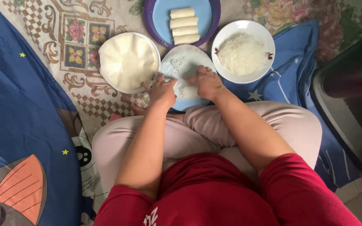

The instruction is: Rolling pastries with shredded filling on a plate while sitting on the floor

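Both hands point(185, 86) on wrapper point(185, 69) — filling point(186, 88) between.

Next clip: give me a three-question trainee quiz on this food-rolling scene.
1. True or false: both hands rest on the wrapper on the light blue plate.
2. How many finished rolls lie on the purple-rimmed plate?
3. What fills the white bowl? A) thin white noodles B) sliced carrots C) soup

Key
1. True: left hand and right hand both press on it.
2. Four.
3. A: noodles.
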